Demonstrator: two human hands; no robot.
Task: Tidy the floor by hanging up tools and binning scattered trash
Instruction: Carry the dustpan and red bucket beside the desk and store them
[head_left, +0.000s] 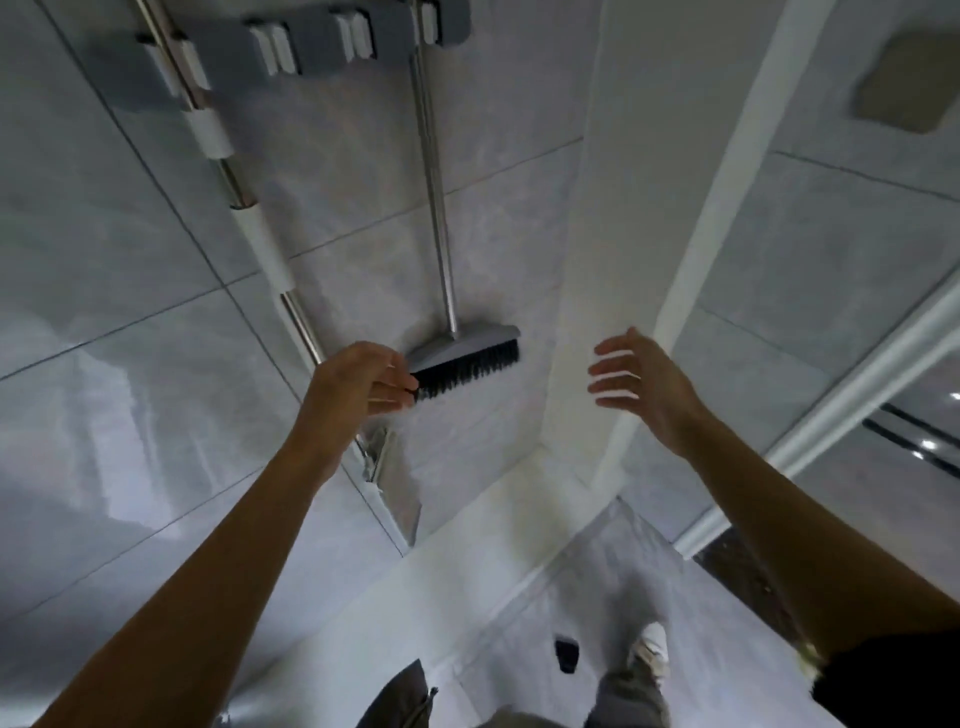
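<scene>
On the tiled wall, a mop (249, 218) and a brush (462, 358) already hang from the grey rack (291, 47) along the top edge. The left hand (358, 382) has loose fingers touching the bristles, not gripping. The right hand (639, 384) is open and empty. A small dark thing (566, 656) lies on the floor, maybe trash. No bin shows.
</scene>
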